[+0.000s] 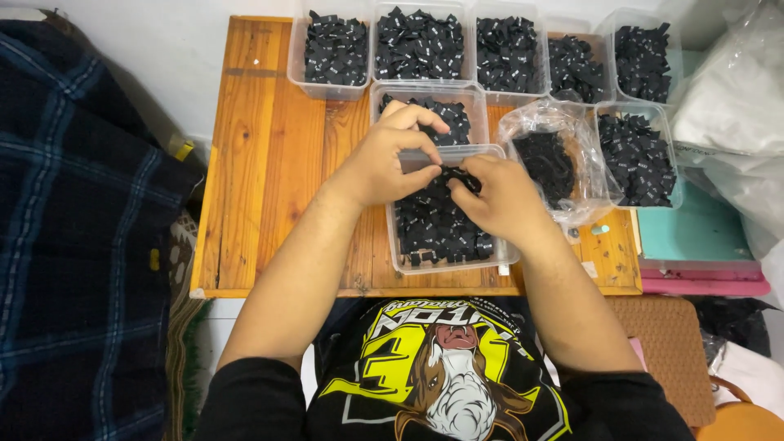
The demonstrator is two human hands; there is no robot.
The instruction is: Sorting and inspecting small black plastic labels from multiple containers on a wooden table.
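The clear tub (400, 245) in front of me on the wooden table (261, 171) is full of small black tags (433, 229). Beyond the tub stands a second tub (474, 114) of the same tags, then a row of five more at the table's far edge (336, 49). Right of the tub lies a plastic bag (547, 159) of tags. My left hand (384, 159) arches over the tub's far rim, thumb and fingers pinched nearly closed on a few tags. My right hand (500, 196) meets it, fingertips closed on the same bunch.
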